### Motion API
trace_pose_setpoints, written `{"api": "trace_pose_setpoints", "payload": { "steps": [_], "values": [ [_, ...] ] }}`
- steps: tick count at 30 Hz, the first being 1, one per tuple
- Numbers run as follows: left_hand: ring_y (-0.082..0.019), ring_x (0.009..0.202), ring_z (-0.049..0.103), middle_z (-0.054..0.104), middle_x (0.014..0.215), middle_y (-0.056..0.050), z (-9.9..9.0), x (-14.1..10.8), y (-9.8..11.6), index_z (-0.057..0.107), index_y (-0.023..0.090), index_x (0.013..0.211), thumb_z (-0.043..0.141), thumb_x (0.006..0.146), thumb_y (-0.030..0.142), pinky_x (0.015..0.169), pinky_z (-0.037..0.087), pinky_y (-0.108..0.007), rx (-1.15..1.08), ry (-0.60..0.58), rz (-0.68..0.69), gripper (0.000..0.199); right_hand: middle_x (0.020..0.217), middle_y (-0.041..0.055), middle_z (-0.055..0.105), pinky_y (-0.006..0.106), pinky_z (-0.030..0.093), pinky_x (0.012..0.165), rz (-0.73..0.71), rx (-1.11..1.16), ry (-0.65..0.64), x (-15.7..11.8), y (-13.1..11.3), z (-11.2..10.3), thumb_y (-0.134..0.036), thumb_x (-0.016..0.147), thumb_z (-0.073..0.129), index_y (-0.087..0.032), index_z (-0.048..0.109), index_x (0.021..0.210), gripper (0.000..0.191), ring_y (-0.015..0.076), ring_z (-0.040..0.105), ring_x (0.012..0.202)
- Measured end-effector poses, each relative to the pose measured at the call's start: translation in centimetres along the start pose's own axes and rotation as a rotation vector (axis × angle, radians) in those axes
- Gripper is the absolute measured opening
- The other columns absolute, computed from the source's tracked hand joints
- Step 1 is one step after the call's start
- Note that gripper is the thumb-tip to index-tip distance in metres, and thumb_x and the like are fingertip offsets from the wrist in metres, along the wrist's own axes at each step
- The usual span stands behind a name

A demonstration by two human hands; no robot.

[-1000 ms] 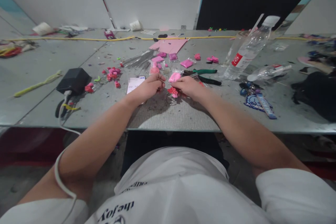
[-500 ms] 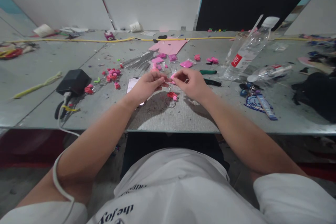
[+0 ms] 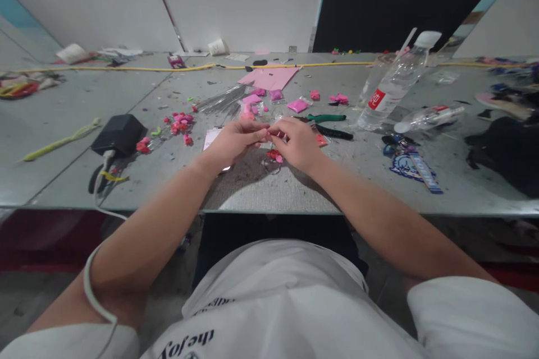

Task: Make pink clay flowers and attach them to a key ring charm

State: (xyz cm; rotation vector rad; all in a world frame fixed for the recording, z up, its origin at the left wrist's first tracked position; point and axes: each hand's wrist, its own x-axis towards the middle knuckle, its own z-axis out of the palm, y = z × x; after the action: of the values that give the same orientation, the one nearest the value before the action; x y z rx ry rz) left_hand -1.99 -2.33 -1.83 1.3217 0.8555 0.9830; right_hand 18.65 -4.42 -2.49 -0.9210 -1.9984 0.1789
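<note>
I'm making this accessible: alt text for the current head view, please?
A person's bare left hand and right hand, close together, are above a grey tabletop near a small red-and-pink cluster. On the right lie pliers with green and black handles; on the left, a black boxy power adapter.

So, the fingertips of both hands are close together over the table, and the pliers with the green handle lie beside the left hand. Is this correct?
Not quite: in the head view, the pliers with the green handle lie beside the right hand, not the left hand. The fingertips are close together over the table.
</note>
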Motion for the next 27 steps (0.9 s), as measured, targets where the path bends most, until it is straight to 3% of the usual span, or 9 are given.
{"api": "trace_pose_setpoints", "payload": {
  "steps": [5,12,14,17,21,23,27],
  "values": [
    [-0.013,0.074,0.064,0.078,0.084,-0.005,-0.3,0.1,-0.2,0.087,0.020,0.097,0.096,0.074,0.040,0.072,0.050,-0.029,0.191,-0.013,0.076,0.031,0.096,0.0069,0.079,0.037,0.051,0.080,-0.001,-0.007,-0.055,-0.2,0.1,-0.2,-0.017,0.098,0.068,-0.022,0.078,0.092,0.013,0.0230,0.070,0.090],
    [-0.013,0.074,0.062,0.074,0.082,-0.004,-0.7,0.2,-0.4,0.085,0.020,0.091,0.095,0.075,0.043,0.070,0.047,-0.030,0.218,-0.083,0.084,0.030,0.084,0.0047,0.072,0.036,0.046,0.075,-0.009,0.037,-0.107,-0.2,-0.3,-0.6,-0.021,0.096,0.066,-0.021,0.071,0.081,0.015,0.0200,0.063,0.080],
    [-0.012,0.073,0.060,0.071,0.080,-0.003,-0.5,0.0,0.0,0.082,0.020,0.089,0.094,0.077,0.044,0.068,0.046,-0.028,0.193,-0.134,0.090,0.030,0.078,0.0025,0.068,0.035,0.044,0.072,0.048,0.109,-0.105,-0.1,-0.5,-0.8,-0.022,0.092,0.067,-0.021,0.066,0.077,0.015,0.0184,0.059,0.075],
    [-0.012,0.072,0.060,0.069,0.080,-0.002,0.1,-0.5,0.6,0.080,0.020,0.090,0.094,0.078,0.043,0.068,0.047,-0.027,0.104,-0.195,0.080,0.030,0.072,-0.0007,0.063,0.033,0.042,0.065,0.257,0.278,-0.072,0.1,-0.7,-1.1,-0.026,0.089,0.067,-0.023,0.062,0.077,0.014,0.0167,0.055,0.068],
    [-0.011,0.077,0.065,0.076,0.090,-0.003,0.4,-0.8,1.1,0.081,0.021,0.101,0.097,0.076,0.040,0.073,0.051,-0.026,0.042,-0.150,0.061,0.036,0.064,-0.0030,0.053,0.031,0.038,0.061,0.471,0.407,-0.031,0.4,0.0,-1.2,-0.030,0.092,0.061,-0.025,0.053,0.071,0.023,0.0160,0.048,0.065],
    [-0.012,0.080,0.068,0.079,0.094,-0.004,0.3,-0.8,1.0,0.082,0.022,0.109,0.097,0.076,0.040,0.076,0.053,-0.026,0.041,-0.116,0.047,0.041,0.063,-0.0032,0.051,0.031,0.038,0.061,0.489,0.392,-0.038,0.5,0.3,-1.2,-0.033,0.094,0.060,-0.025,0.052,0.070,0.027,0.0158,0.047,0.064],
    [-0.014,0.086,0.071,0.081,0.101,-0.007,0.1,-0.6,0.7,0.084,0.020,0.108,0.096,0.077,0.043,0.083,0.056,-0.029,0.039,-0.088,0.041,0.040,0.071,-0.0006,0.062,0.033,0.043,0.066,0.415,0.328,-0.103,0.5,0.2,-1.5,-0.043,0.099,0.063,-0.023,0.065,0.082,0.026,0.0168,0.055,0.068]
  ]
}}
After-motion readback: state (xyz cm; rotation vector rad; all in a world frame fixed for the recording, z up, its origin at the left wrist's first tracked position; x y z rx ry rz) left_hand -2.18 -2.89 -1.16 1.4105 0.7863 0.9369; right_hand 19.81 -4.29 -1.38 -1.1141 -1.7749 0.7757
